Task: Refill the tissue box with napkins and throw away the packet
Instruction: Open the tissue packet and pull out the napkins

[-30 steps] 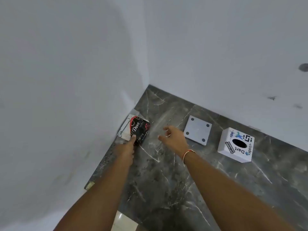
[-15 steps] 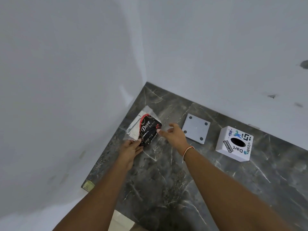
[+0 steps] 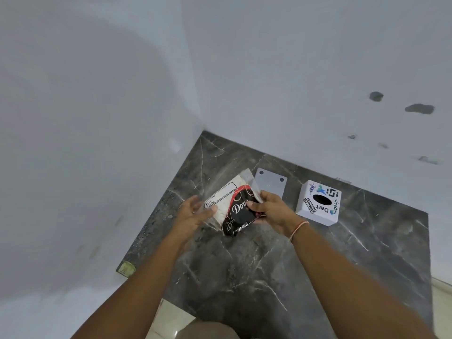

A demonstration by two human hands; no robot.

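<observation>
The napkin packet (image 3: 232,207), clear plastic with a black, red and white "Dove" label, is lifted off the dark marble counter (image 3: 269,277). My left hand (image 3: 193,214) holds its left end, thumb on top. Its right end is gripped by my right hand (image 3: 271,210). The white cube tissue box (image 3: 318,203), with stickers and a dark oval slot on top, stands on the counter to the right of my right hand, apart from it. The box's flat grey base plate (image 3: 270,183) lies between packet and box, partly hidden by the packet and my right hand.
White walls meet in a corner just behind the counter. The counter's front edge runs below my forearms, with a pale tiled floor (image 3: 168,319) beneath. A small yellowish sticker (image 3: 126,268) sits at the counter's front left corner.
The packet was lying by the left wall with my left hand touching it. Both hands have since taken hold of it, lifted it and brought it toward the counter's middle.
</observation>
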